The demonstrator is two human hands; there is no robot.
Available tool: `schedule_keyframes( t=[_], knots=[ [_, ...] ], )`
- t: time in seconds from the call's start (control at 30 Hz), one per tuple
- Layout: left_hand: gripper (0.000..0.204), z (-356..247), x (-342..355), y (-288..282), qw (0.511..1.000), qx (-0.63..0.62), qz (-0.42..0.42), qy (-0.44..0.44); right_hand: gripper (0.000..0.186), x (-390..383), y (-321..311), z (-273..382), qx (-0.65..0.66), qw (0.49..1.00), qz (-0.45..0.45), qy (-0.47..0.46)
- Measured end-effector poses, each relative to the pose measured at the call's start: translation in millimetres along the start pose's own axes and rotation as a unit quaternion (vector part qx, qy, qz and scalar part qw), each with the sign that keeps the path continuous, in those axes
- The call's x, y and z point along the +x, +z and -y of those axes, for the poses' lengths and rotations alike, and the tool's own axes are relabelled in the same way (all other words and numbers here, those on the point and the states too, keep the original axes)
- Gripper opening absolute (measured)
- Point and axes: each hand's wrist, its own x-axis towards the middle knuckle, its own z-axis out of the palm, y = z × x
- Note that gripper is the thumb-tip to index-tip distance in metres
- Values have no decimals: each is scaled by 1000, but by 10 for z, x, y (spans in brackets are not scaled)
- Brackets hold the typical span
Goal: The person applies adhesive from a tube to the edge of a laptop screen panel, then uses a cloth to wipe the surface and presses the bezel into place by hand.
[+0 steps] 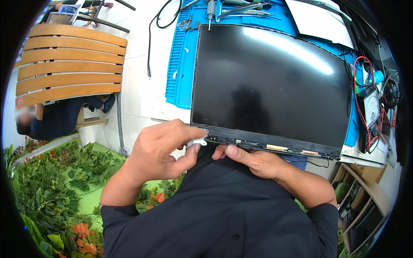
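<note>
A large black laptop screen (271,86) lies face up, its near edge jutting over the table's front edge. My left hand (165,148) is closed in a pinch on a small silver metal piece, which looks like a hinge bracket (198,142), right at the screen's near left corner. My right hand (258,163) grips the middle of the screen's near edge, its thumb on top and most of its fingers hidden underneath. Along that edge the frame is bare, with copper-coloured strips (277,148) and small fittings showing.
Under the screen is a blue work mat (178,81). A screwdriver (211,13) and tweezers (243,8) lie at its far side. Red test leads (356,81) and a meter stand at right, a black cable (149,47) at left. Another person sits by the slatted wooden table (71,60).
</note>
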Motion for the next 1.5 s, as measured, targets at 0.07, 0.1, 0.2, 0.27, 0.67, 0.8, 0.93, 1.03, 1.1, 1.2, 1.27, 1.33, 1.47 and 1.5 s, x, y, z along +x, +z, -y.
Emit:
schedule_keyframes(
  t=[0.07,0.1,0.2,0.27,0.67,0.8,0.93,1.03,1.1,1.2,1.27,1.33,1.47,1.5],
  knots=[
    [31,1,-24,-69,998,-26,-42,-45,56,2,3,-49,4,1000,1,-22],
    [28,37,-21,-105,997,-11,-65,-34,54,16,-25,-97,-10,999,4,-48],
    [23,113,25,-229,989,28,-144,-13,70,-52,-22,-42,-127,990,47,-41],
    [21,202,162,-344,982,65,-179,5,83,-93,-63,58,-305,947,81,-56],
    [11,968,902,-641,972,11,-229,-43,86,-360,-23,62,-430,892,111,-84],
    [10,990,1046,-579,978,34,-173,-107,86,-494,-28,83,-421,896,103,-92],
    [8,1017,980,-582,985,24,-170,-16,85,-636,10,111,-433,889,96,-117],
    [9,886,888,-671,978,28,-142,-153,84,-714,76,131,-443,884,90,-124],
    [12,952,854,-684,980,21,-157,-124,84,-729,83,128,-453,878,83,-129],
    [15,949,835,-719,977,57,-167,-122,77,-800,141,181,-441,886,72,-125],
    [17,867,832,-758,971,83,-176,-136,69,-837,165,211,-433,892,45,-124],
    [17,909,817,-742,976,39,-189,-100,61,-878,207,278,-417,899,12,-137],
    [17,828,915,-803,977,21,-189,-99,48,-983,316,405,-342,919,-49,-192],
    [17,807,966,-829,976,18,-190,-105,46,-1001,335,407,-320,923,-58,-207]
  ],
)
